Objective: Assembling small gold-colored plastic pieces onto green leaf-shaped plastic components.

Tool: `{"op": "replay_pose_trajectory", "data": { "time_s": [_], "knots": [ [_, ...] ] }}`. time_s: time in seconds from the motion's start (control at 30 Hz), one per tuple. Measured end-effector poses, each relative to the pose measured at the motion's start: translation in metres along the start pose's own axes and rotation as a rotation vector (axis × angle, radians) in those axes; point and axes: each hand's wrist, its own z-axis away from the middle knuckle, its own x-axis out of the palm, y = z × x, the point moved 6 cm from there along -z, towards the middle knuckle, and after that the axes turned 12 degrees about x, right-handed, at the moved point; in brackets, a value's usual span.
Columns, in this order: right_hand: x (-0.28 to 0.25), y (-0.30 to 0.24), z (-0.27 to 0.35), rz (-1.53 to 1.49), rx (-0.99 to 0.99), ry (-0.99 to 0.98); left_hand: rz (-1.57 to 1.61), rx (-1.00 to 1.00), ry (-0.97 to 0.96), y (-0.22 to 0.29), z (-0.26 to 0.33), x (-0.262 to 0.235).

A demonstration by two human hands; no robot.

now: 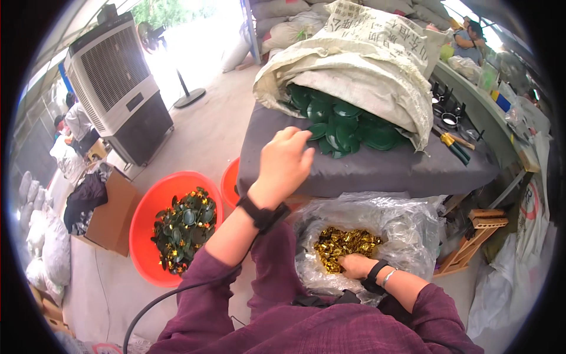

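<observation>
My left hand [285, 160] is raised at the near left edge of the grey-covered table. Its thumb stands apart from the bent fingers, and nothing shows between them. Just beyond it, glossy green plastic discs [339, 131] spill from the mouth of a large white woven sack [377, 71] lying on the table. My right hand [356, 266] reaches down into a heap of shiny gold pieces [339, 242] inside a clear plastic bag liner [407, 218] by my lap. The fingertips are sunk among the pieces, so their grip is hidden.
An orange-red tub [140, 236] with green and gold assembled pieces stands on the floor at left, a second tub [230, 183] beside it. Pliers [457, 148] and black-handled fixtures [449, 112] lie at the table's right. A cardboard box [109, 215], air cooler [121, 88] and people are farther off.
</observation>
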Motion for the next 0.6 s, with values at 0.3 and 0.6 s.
{"op": "replay_pose_trajectory", "data": {
  "time_s": [0.3,0.6],
  "knots": [
    [0.007,-0.004,-0.002,-0.133,0.012,-0.039,-0.269,0.014,-0.395,0.021,-0.053,0.112],
    [0.017,-0.002,-0.017,-0.151,0.002,-0.031,-0.31,-0.081,-0.346,-0.005,-0.059,0.129]
  ]
}}
